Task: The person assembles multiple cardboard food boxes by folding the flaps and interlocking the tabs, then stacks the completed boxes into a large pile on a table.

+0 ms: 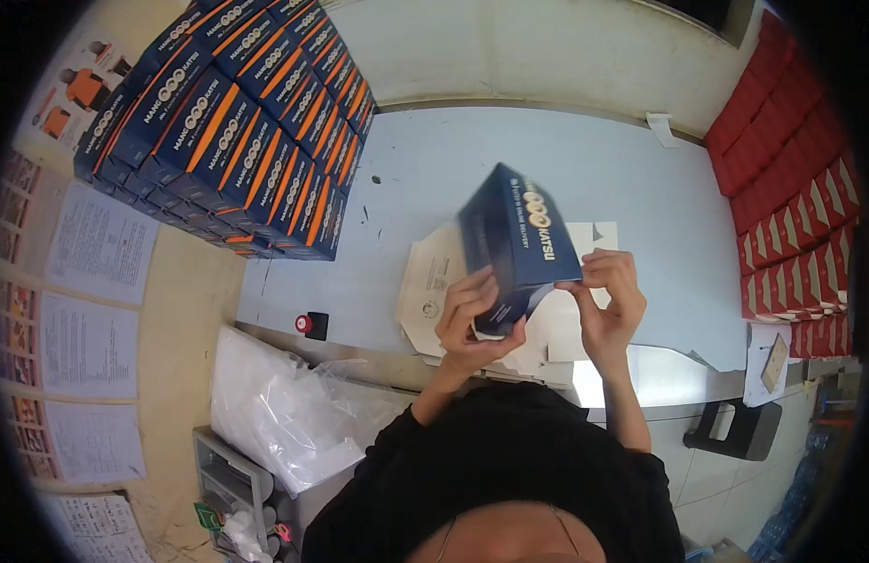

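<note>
Left hand grips dark blue box near its lower end; right hand pinches its right corner. Box tilts above pale flat sheets; stacked boxes stand left.

Above a pale blue rectangular table, the left hand grips a dark blue cardboard box; the right hand pinches its corner. Stacked navy-and-orange cartons stand left.

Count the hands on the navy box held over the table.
2. The left hand grips the near left part of the navy box; the right hand pinches its near right corner. No other hands show.
</note>
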`<state>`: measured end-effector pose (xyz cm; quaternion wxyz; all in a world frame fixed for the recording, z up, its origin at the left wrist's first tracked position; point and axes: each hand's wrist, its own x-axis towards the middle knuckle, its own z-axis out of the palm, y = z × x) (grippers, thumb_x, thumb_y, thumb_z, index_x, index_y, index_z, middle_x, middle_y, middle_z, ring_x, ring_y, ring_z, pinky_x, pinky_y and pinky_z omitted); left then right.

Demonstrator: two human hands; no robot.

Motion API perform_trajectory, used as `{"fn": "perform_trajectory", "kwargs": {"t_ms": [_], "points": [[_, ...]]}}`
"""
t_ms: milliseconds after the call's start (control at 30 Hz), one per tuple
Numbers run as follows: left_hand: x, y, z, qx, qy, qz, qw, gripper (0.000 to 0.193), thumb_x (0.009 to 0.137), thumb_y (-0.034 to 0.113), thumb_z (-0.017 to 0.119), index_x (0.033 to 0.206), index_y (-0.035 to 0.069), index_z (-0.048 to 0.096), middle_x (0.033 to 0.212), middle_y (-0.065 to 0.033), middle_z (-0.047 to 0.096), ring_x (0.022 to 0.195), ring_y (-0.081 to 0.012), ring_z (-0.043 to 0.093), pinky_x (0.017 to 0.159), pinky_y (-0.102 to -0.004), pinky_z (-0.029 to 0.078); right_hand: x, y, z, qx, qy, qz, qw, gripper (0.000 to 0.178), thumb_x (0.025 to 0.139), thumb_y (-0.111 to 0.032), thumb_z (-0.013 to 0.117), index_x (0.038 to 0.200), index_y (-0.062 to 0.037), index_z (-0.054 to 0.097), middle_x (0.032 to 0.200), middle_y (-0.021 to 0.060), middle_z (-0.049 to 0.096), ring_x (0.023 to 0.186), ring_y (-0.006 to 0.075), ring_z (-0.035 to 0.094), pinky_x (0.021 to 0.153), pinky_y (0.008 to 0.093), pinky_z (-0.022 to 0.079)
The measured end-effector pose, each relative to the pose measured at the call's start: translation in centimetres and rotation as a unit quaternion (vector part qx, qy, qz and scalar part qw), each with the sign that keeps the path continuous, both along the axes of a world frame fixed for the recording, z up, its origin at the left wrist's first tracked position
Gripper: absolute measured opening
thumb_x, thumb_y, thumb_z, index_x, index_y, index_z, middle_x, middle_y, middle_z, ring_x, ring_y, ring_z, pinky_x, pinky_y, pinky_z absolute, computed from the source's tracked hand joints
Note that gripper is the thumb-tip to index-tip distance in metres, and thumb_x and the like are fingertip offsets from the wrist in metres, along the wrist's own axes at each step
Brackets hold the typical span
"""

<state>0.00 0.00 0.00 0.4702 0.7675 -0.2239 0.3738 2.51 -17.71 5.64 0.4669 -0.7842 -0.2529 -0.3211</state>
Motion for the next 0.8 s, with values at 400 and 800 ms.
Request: {"fn": "perform_trajectory", "kwargs": {"t_ms": [400,800], "points": [[1.0,0.6,2.3,0.021,-0.06,-0.032,0.997,0.073,0.053,0.035,0.087,0.11,0.019,0.045,0.133,-0.0222,0.036,0.122,-0.0453,0.036,0.099,-0.0575,0.026,-0.4,1.2,0.9,0.061,0.357,0.2,0.91,0.045,0.08,0.008,0.057,0.122,-0.0042,0.052,0.093,0.0097,0.049,0.083,0.0228,0.058,0.069,0.0328,0.049],[-0.4,1.3,-3.4,0.049,0.188,-0.116,0.974,0.046,0.06,0.024,0.084,0.097,0.009,0.062,0.122,-0.013,0.046,0.114,-0.0315,0.046,0.093,-0.0414,0.042,-1.9,-1.3,-8.0,0.104,0.413,-0.003,0.905,0.023,0.074,-0.009,0.075,0.094,-0.0038,0.067,0.063,0.0023,0.049,0.058,0.0091,0.048,0.049,0.0245,0.036]]}}
